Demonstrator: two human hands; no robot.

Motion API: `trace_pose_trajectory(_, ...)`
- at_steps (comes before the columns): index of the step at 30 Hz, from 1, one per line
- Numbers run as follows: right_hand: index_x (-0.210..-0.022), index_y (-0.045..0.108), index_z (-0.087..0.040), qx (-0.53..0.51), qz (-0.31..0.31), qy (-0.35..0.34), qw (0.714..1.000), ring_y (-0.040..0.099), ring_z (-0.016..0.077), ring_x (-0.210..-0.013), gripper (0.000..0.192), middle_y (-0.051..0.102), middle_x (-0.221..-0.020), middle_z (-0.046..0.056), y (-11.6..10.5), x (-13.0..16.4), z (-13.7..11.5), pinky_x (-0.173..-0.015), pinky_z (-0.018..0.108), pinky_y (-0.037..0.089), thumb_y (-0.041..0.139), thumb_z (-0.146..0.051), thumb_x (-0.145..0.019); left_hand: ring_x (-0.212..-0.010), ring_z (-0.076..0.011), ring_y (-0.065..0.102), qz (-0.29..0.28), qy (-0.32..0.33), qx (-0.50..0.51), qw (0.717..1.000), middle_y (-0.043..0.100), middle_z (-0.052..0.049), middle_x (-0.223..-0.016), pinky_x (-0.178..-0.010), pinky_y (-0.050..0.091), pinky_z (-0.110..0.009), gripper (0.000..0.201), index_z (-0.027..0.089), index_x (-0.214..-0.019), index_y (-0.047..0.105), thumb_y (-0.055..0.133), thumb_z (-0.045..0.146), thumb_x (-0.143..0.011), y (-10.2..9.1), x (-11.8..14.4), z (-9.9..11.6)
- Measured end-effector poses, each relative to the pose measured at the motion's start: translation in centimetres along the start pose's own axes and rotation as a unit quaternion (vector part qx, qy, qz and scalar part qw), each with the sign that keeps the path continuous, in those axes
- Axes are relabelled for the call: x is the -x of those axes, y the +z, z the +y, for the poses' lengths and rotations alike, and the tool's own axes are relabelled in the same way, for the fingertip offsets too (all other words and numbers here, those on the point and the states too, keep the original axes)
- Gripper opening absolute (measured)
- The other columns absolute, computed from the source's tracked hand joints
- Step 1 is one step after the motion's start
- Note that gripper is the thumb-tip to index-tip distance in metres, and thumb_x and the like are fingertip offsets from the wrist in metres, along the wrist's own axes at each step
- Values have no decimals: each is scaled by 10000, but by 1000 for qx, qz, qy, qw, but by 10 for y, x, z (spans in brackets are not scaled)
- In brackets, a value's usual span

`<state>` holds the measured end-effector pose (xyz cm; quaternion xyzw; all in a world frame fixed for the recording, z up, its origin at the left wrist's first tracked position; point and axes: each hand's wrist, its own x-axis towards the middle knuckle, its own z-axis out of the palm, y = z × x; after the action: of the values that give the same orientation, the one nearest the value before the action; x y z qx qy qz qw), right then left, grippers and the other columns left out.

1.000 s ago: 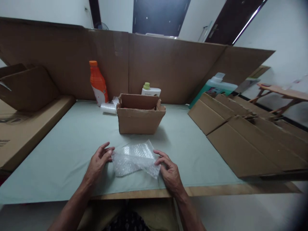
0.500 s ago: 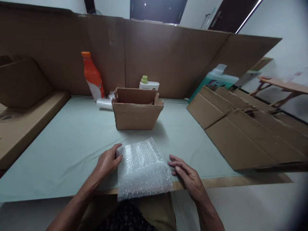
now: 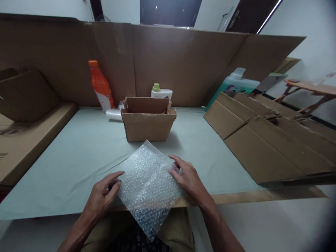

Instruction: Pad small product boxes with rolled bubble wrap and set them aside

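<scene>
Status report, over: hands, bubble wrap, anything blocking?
Left hand and right hand flat on bubble wrap corners. Sheet overhangs table edge. Open cardboard box behind, apart.

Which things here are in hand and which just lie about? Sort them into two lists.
In hand:
- bubble wrap sheet, laid cornerwise over the table edge
- left hand on its left corner
- right hand on its right corner

Lying about:
- open cardboard box
- orange bottle
- white bottle
- teal jug
- flattened cartons
</scene>
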<state>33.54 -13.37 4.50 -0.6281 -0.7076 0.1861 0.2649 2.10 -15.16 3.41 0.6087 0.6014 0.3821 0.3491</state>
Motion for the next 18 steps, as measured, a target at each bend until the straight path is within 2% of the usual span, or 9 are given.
trace_pose_trajectory(3, -1287, 652, -230, 73, -47, -37, 996, 661, 233, -929, 442, 755, -965, 44, -5, -36, -15, -894, 375, 439, 618, -157, -852, -825, -273, 739, -9, 20, -22, 1000, 805, -68, -951, -507, 519, -276, 278, 266, -915, 818, 672, 442, -756, 0, 9, 3)
trace_pose_trajectory(7, -1267, 662, -203, 162, -116, -67, 978, 641, 254, -1010, 427, 760, -1041, 79, 3, -72, -29, -918, 380, 386, 570, -70, -872, -864, -241, 770, -65, 68, -42, 995, 811, -50, -967, -626, 600, -265, 277, 250, -968, 801, 603, 388, -832, 9, 19, 8)
trace_pose_trajectory(9, -1228, 680, -201, 177, -136, -71, 972, 653, 244, -976, 417, 763, -1045, 82, 5, -78, -30, -895, 354, 383, 546, -50, -863, -845, -223, 773, -49, 80, -55, 994, 812, -47, -949, -647, 610, -256, 280, 232, -956, 794, 572, 366, -849, 10, 19, 6)
trace_pose_trajectory(12, -1206, 695, -199, 155, -149, -57, 975, 672, 224, -887, 398, 768, -1010, 74, -1, -69, -21, -816, 307, 408, 542, -87, -857, -819, -212, 768, -10, 83, -75, 994, 809, -48, -949, -585, 594, -240, 283, 223, -964, 779, 547, 350, -864, 3, 12, -1)
trace_pose_trajectory(14, -1279, 661, -179, 112, -145, -35, 982, 671, 221, -834, 434, 759, -977, 75, -6, -53, -12, -754, 291, 429, 549, -150, -861, -832, -207, 761, -10, 99, -89, 991, 803, -49, -960, -587, 587, -238, 276, 226, -985, 768, 540, 332, -871, -3, 2, -8)
trace_pose_trajectory(18, -1520, 433, -162, 8, -116, 15, 993, 638, 186, -671, 638, 709, -830, 24, 0, 3, 0, -647, 271, 465, 502, -236, -891, -768, -172, 720, -30, 153, -130, 979, 759, -50, -900, -639, 568, -247, 293, 213, -1024, 742, 485, 240, -886, -4, -32, -16)
